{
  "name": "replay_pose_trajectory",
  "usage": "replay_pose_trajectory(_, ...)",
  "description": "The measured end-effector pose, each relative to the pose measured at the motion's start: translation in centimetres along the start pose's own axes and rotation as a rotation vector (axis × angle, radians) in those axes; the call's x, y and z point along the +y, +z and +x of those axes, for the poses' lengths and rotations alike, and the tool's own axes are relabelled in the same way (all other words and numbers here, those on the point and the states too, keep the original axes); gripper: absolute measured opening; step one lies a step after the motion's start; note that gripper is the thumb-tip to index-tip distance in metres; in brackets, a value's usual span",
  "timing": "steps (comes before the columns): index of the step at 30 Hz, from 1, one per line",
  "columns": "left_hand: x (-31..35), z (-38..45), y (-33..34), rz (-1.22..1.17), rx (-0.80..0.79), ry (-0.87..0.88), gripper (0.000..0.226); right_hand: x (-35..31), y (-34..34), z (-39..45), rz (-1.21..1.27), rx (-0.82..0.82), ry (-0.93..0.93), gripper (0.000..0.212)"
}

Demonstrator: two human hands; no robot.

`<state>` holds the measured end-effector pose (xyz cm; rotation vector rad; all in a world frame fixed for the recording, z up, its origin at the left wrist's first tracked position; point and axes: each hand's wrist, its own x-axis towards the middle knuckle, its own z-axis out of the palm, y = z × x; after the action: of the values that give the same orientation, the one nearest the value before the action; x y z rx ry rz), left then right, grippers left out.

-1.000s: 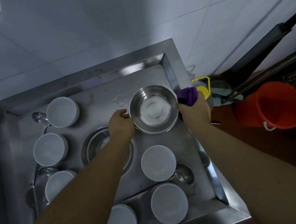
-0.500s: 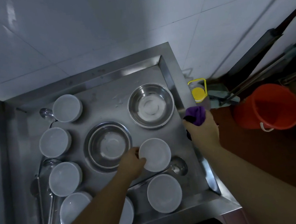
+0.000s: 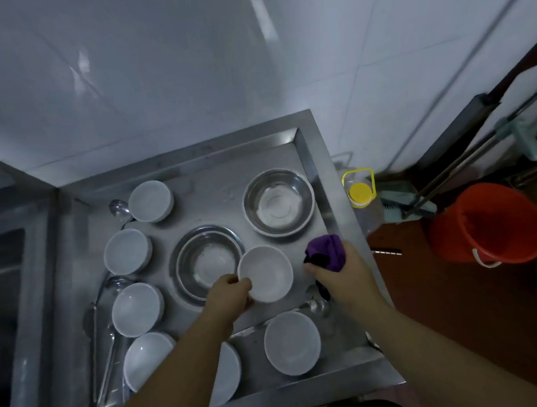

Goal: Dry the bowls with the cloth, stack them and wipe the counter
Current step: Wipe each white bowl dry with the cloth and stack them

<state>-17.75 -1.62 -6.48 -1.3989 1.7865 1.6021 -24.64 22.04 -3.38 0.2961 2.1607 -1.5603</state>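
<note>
1. The left hand reaches in from the near edge with its forearm angled up and to the right; its fingers and thumb are curled round the left rim of a small round white ceramic bowl, gripping it
2. That bowl sits upright, mouth up, near the middle of the stainless steel counter; its left side overlaps the rim of a wide shallow round steel bowl, and whether it is lifted or resting cannot be told
3. The right hand comes in from the near right, forearm slanting up and to the left, and is closed round a bunched purple cloth, just right of the held bowl; the cloth bulges out at the far side of the fist, with a dark end hanging below it
4. A second round steel bowl stands at the far right of the counter
5. Six more white bowls stand mouth up: four down the left side and two along the near edge
6. Long-handled steel ladles lie along the left side between the bowls
7. On the floor to the right are an orange plastic bucket and a yellow-capped clear bottle
8. No brand, label or writing can be read on anything
</note>
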Motion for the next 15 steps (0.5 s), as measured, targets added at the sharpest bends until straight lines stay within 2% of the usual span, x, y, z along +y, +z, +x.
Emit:
replay_pose_trajectory(5,-0.2,-4.6,-1.4,-0.350,-0.013,-0.055,0.019,-5.0,0.9,-2.2,0.042,-0.190,-0.108,0.043)
replay_pose_trajectory(8,0.1,-7.4,-2.4,-0.555,-0.071,-0.052,0.025,-7.7,2.1,-3.7,-0.022,-0.270,-0.211,0.037)
replay_pose_trajectory(11,0.9,-10.0,-4.0,-0.663,-0.172,0.010,0.035,-10.2,3.5,-5.3,-0.162,-0.350,-0.335,0.028)
replay_pose_trajectory(15,2.7,-13.1,-6.4,-0.685,-0.329,0.150,0.054,-12.7,5.6,-7.5,-0.449,-0.423,-0.571,0.051)
